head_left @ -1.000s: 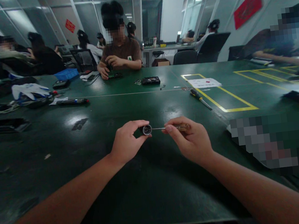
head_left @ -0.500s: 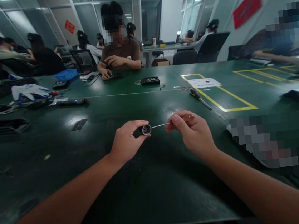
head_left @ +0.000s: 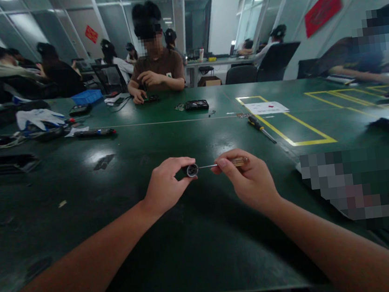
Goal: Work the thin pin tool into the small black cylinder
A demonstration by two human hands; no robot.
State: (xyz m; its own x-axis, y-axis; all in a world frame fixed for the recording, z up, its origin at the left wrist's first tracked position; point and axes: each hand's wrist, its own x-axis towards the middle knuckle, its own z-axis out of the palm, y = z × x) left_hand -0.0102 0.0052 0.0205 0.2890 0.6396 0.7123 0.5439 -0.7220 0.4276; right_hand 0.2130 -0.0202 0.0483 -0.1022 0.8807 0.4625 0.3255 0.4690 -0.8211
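Observation:
Between thumb and fingers, my left hand (head_left: 165, 185) grips a small dark cylinder with a silver rim (head_left: 192, 170), its round hollow end facing me. Inside the rim are dark details too small to make out. My right hand (head_left: 250, 177) is closed around the amber, see-through handle of a small screwdriver (head_left: 240, 161). The thin metal shaft points left, and its tip meets or comes very near the right side of the rim; contact is hard to tell. Both hands are raised over the green table (head_left: 179, 260).
A yellow-black screwdriver (head_left: 262, 130) lies beyond my right hand, near a white paper (head_left: 265, 108). White gloves (head_left: 40, 120), a pen-like tool (head_left: 94, 133) and a blue bin (head_left: 87, 97) are at left. Opposite, a person (head_left: 158, 70) handles small parts near a black device (head_left: 196, 105).
My right hand has moved slightly left and turned, so more of the amber handle shows and the shaft lies nearly level. The cylinder in my left hand has barely shifted.

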